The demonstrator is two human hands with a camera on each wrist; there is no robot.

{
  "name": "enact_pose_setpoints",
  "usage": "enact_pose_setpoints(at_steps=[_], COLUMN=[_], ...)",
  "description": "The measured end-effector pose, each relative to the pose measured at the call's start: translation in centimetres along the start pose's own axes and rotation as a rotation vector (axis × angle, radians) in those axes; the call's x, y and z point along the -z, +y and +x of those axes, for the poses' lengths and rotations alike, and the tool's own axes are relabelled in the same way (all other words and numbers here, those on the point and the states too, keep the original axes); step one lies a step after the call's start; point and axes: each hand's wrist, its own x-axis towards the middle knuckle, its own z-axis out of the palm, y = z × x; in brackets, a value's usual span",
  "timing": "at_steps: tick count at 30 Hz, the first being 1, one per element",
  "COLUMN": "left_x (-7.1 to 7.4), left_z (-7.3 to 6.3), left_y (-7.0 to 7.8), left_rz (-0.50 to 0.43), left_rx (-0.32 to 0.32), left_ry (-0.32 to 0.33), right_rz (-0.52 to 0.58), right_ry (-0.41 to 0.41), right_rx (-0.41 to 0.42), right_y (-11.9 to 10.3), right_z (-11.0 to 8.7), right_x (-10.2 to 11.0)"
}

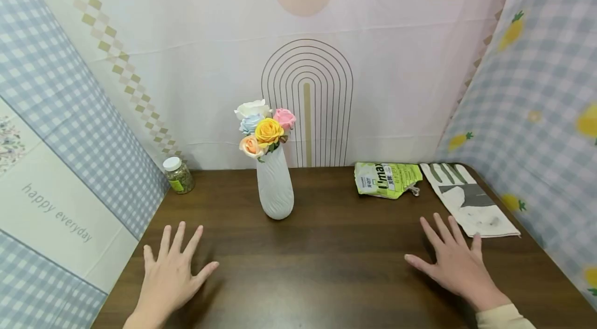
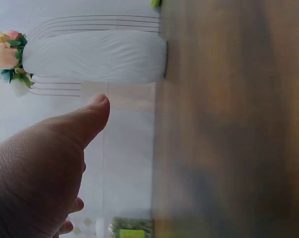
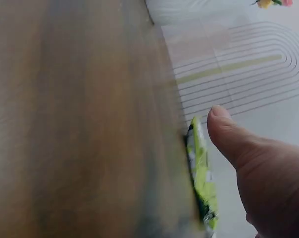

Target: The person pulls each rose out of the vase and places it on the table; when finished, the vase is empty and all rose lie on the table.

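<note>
My left hand [image 1: 171,274] is spread over the left front of the table, fingers straight and apart, holding nothing. On the right, my right hand [image 1: 454,264] is spread the same way, its fingertips close to a folded cloth [image 1: 471,204] with a green, grey and white pattern. A white ribbed vase [image 1: 276,186] stands upright between and beyond the hands. It holds artificial roses [image 1: 268,132] in white, blue, yellow, pink and peach. Beyond the right hand lies a green and white pouch [image 1: 387,180] with a metal clip at its corner.
A small jar [image 1: 179,175] with a white lid and dried green contents stands at the table's back left corner. The dark wooden table [image 1: 308,272] meets a pale patterned curtain [image 1: 396,85] behind, with checked cloth [image 1: 555,127] hanging at both sides.
</note>
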Motion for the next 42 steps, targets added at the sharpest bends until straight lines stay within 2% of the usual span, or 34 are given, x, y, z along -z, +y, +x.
enact_pose_setpoints(at_steps=[5,10,18,22,26,29,35,38,42], left_x=[0.8,1.2,0.7,0.3,-0.4,-1.3,-3.4,-4.4,-5.5], left_z=[3.4,7.4,13.4,15.1,16.0,15.9,14.9,14.5,13.8], left_y=[0.7,2.5,5.5,6.5,7.5,8.3,9.8,10.7,11.7], left_rz=[-0.047,-0.115,-0.265,-0.321,-0.382,-0.438,-0.565,-0.628,-0.694], left_rx=[-0.039,-0.082,-0.227,-0.231,-0.193,-0.157,-0.079,-0.063,-0.032], left_ry=[0.031,0.058,0.223,0.254,0.251,0.251,0.317,0.367,0.393], right_rz=[0.041,0.093,0.235,0.298,0.374,0.446,0.63,0.709,0.775], right_ry=[0.068,0.119,0.286,0.313,0.346,0.348,0.318,0.327,0.32], right_rx=[0.064,0.142,0.436,0.536,0.587,0.599,0.534,0.486,0.409], right_y=[-1.3,-3.9,-10.2,-14.3,-17.8,-20.0,-23.1,-24.0,-24.7], right_z=[1.7,4.6,10.4,13.0,15.1,16.5,18.9,19.7,20.3], right_x=[1.4,3.0,5.5,6.5,7.5,7.8,7.6,7.3,7.0])
